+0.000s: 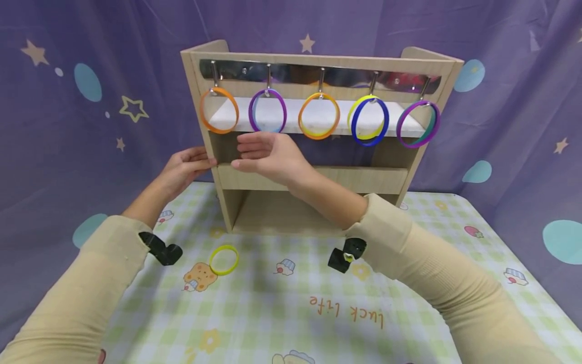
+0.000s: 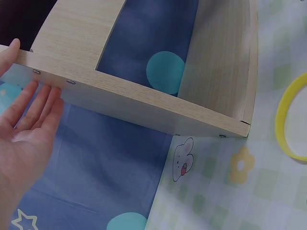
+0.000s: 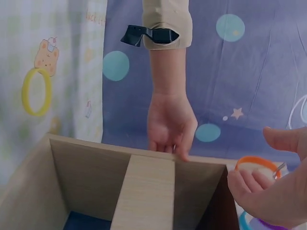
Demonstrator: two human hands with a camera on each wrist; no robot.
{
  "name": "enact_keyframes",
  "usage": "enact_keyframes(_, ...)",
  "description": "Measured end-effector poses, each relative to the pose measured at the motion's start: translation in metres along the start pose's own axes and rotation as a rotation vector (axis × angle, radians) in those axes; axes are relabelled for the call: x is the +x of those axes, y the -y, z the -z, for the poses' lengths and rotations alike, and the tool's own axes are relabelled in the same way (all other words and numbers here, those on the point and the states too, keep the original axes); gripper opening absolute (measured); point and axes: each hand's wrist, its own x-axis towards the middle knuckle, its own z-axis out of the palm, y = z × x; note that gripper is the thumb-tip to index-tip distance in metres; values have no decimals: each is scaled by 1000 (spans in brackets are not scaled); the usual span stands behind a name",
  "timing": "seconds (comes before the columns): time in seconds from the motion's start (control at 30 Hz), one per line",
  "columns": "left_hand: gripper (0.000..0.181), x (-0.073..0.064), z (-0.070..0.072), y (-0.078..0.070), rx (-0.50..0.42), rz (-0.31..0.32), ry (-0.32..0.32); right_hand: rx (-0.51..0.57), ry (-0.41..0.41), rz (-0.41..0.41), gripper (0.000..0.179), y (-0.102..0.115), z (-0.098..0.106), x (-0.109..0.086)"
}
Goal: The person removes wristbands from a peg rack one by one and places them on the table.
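Observation:
My left hand point(image 1: 186, 169) is at the left side of a wooden shelf rack point(image 1: 364, 178). Its straight fingers touch the outer side panel point(image 2: 120, 108), with the thumb at the front edge. My right hand point(image 1: 279, 156) hovers bare in front of the rack, fingers loosely extended, just under a purple ring point(image 1: 250, 112) on the second hook. An orange ring point(image 1: 220, 132) hangs on the first hook. Along the same metal hook rail point(image 1: 291, 73) hang another orange ring point(image 1: 318, 137), a blue ring point(image 1: 386, 121) over a yellow one, and a purple ring point(image 1: 414, 146) with a teal one.
A yellow ring point(image 1: 223, 273) lies on the checked tablecloth point(image 1: 273, 303), in front of the rack's left side. Behind the rack hangs a purple curtain point(image 1: 136, 76) with stars. Each sleeve carries a black wrist mount point(image 1: 165, 253).

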Motion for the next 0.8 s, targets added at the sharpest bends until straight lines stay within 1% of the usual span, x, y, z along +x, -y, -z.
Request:
enact_keyframes(0.17, 62, 0, -1, 0, -18, -1, -1, -36, -35, 29, 66, 9, -4, 0)
enact_keyframes(0.33, 52, -1, -1, 0, -44, 2, -4, -52, -69, 24, 72, 14, -8, 3)
enact_keyframes(0.53, 55, 0, 0, 0, -21, 16, -13, -69, -87, 20, 79, 18, -13, 8)
enact_keyframes(0.63, 54, 0, 1, 1, -16, 23, -21, -76, -103, 8, 80, 20, -17, 11)
enact_keyframes(0.7, 55, 0, 1, 2, -9, 30, -25, -89, -120, -7, 80, 21, -19, 13)
enact_keyframes(0.8, 64, 1, 0, 1, 6, 43, -27, -73, -148, -13, 75, 22, -21, 16)
